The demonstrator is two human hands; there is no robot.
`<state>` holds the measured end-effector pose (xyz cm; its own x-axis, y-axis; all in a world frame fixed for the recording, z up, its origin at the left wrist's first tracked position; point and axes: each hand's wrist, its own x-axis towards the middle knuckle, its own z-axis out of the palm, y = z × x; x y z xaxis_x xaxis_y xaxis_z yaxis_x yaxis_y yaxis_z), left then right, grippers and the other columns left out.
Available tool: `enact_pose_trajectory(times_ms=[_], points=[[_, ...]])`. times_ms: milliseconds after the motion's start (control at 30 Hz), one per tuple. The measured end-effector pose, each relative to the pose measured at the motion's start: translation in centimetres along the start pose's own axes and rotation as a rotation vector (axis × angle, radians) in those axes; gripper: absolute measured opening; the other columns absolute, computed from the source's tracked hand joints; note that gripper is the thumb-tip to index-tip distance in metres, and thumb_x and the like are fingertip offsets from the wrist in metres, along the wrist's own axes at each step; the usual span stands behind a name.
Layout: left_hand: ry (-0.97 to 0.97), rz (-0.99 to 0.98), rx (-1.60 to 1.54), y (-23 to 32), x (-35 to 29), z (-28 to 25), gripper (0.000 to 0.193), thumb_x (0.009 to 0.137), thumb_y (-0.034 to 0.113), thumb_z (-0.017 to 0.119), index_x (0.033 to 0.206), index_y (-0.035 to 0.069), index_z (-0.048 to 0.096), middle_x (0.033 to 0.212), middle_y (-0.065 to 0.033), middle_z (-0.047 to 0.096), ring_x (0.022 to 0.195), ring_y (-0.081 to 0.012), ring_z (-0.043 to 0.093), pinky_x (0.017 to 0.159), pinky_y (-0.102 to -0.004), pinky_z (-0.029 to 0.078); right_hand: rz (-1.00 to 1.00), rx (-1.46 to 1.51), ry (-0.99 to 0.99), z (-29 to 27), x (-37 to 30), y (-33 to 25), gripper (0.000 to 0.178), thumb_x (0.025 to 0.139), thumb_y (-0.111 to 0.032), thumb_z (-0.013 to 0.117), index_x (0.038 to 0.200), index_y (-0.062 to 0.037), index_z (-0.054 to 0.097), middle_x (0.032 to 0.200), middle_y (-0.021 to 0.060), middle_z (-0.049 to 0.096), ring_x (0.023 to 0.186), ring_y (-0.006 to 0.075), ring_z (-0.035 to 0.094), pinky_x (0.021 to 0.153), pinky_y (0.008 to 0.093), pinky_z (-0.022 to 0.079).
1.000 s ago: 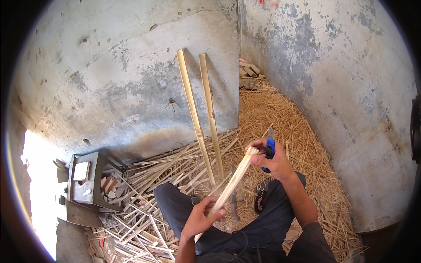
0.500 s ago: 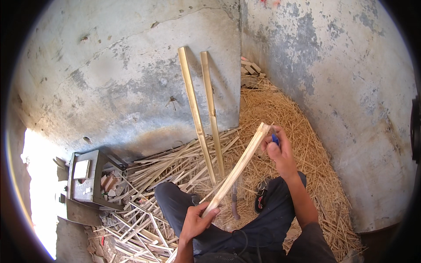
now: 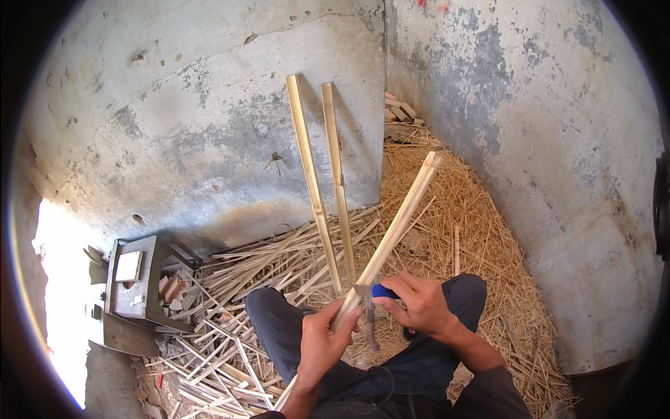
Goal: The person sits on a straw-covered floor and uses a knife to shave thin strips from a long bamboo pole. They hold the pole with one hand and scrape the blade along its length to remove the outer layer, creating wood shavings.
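A long, pale split-bamboo piece (image 3: 396, 223) slants up and away from my lap. My left hand (image 3: 326, 341) is wrapped round its lower part. My right hand (image 3: 423, 304) grips a small knife (image 3: 382, 290) with a blue handle. Its short grey blade touches the bamboo just above my left hand. The bamboo's far end is free, over the straw. Between my legs lies a tool with a brown handle (image 3: 373, 336); its upper part is partly hidden.
Two bamboo pieces (image 3: 305, 146) lean on the grey wall (image 3: 209, 126). Thin strips (image 3: 230, 356) litter the ground at left. Straw-like shavings (image 3: 481, 230) pile at right. A dark stool-like frame (image 3: 143, 307) lies at far left, with rubble inside.
My right hand has come down from the bamboo's far end to near my left hand, bringing the knife. The bamboo's far end now points higher.
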<state>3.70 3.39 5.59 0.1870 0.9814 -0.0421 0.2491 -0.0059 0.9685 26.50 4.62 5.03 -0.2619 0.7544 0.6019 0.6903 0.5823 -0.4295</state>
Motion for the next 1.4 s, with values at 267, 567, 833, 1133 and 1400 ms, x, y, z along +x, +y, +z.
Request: enact_pose_trajectory(times_ms=[267, 567, 833, 1133, 1400], points=[[0.088, 0.204, 0.111, -0.8, 0.4, 1.1, 0.019, 0.103, 0.013, 0.077, 0.114, -0.002, 0.077, 0.073, -0.0083, 0.075, 0.060, -0.0097, 0.067, 0.056, -0.0291, 0.050, -0.009, -0.042, 0.007, 0.0, 0.3, -0.5, 0.032, 0.096, -0.032, 0.081, 0.113, -0.0057, 0.074, 0.084, 0.0073, 0.065, 0.069, 0.0254, 0.071, 0.058, 0.0385, 0.055], [0.082, 0.155, 0.150, -0.6, 0.4, 1.0, 0.029, 0.107, 0.014, 0.072, 0.131, -0.001, 0.074, 0.076, -0.0151, 0.069, 0.061, -0.0175, 0.058, 0.061, -0.0336, 0.049, 0.013, -0.064, 0.046, 0.6, 0.2, -0.6, 0.032, 0.095, -0.032, 0.082, 0.112, -0.0068, 0.074, 0.082, 0.0072, 0.066, 0.067, 0.0256, 0.070, 0.056, 0.0377, 0.054], [0.074, 0.117, 0.033, -0.9, 0.2, 1.4, 0.032, 0.111, 0.014, 0.066, 0.138, -0.003, 0.072, 0.084, -0.0118, 0.069, 0.070, -0.0128, 0.056, 0.065, -0.0310, 0.047, 0.022, -0.090, 0.079, 0.5, 0.6, -0.4, 0.031, 0.095, -0.034, 0.083, 0.109, -0.0073, 0.076, 0.079, 0.0058, 0.065, 0.062, 0.0244, 0.068, 0.053, 0.0366, 0.053], [0.064, 0.136, -0.013, -1.2, 0.0, 1.6, 0.032, 0.114, 0.018, 0.061, 0.136, -0.002, 0.071, 0.079, -0.0012, 0.058, 0.072, -0.0077, 0.049, 0.064, -0.0276, 0.042, -0.007, -0.129, 0.097, 0.3, 0.8, -0.2, 0.031, 0.093, -0.035, 0.084, 0.108, -0.0088, 0.077, 0.079, 0.0044, 0.066, 0.061, 0.0237, 0.068, 0.053, 0.0362, 0.053], [0.064, 0.123, -0.008, -1.2, -0.4, 1.6, 0.030, 0.116, 0.019, 0.058, 0.129, -0.004, 0.072, 0.076, 0.0042, 0.053, 0.071, -0.0051, 0.045, 0.062, -0.0252, 0.039, 0.001, -0.145, 0.131, -0.2, 1.1, 0.3, 0.031, 0.095, -0.038, 0.083, 0.102, -0.0079, 0.077, 0.077, 0.0060, 0.067, 0.060, 0.0246, 0.067, 0.052, 0.0368, 0.052]])
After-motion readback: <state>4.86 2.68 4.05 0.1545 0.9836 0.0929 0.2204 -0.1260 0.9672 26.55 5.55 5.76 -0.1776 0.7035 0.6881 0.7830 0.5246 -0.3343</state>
